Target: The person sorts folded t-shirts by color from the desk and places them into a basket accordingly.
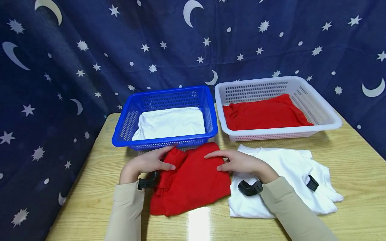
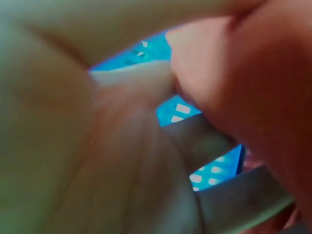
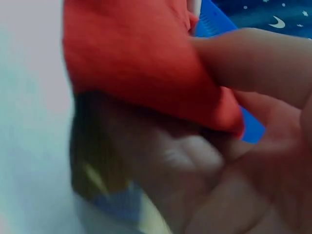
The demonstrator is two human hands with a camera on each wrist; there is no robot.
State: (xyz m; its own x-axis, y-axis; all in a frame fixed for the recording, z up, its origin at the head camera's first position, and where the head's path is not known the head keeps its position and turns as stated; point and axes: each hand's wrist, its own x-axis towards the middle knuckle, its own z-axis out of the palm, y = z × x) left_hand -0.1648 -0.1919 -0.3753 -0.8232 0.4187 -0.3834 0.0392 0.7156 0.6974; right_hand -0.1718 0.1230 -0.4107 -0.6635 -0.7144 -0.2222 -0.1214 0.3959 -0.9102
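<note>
A folded red garment (image 1: 199, 184) lies on the table between the two hands, its left part bunched up. My left hand (image 1: 152, 160) grips its upper left edge, thumb over the cloth and fingers behind it, close to the blue basket's front. From the other side my right hand (image 1: 244, 162) holds the right edge. In the right wrist view the thumb lies over the red cloth (image 3: 136, 53) and other fingers are beneath it. The left wrist view is filled by the palm (image 2: 122, 161), with blue basket mesh between the fingers. A white garment (image 1: 280, 167) lies partly under the right forearm.
Behind the hands stands a blue basket (image 1: 164, 141) with folded white cloth (image 1: 172, 122) in it. To its right a white basket (image 1: 327, 125) holds folded red cloth (image 1: 265, 113). A small black object (image 1: 312, 183) shows over the white garment. A starry curtain (image 1: 169, 40) hangs behind.
</note>
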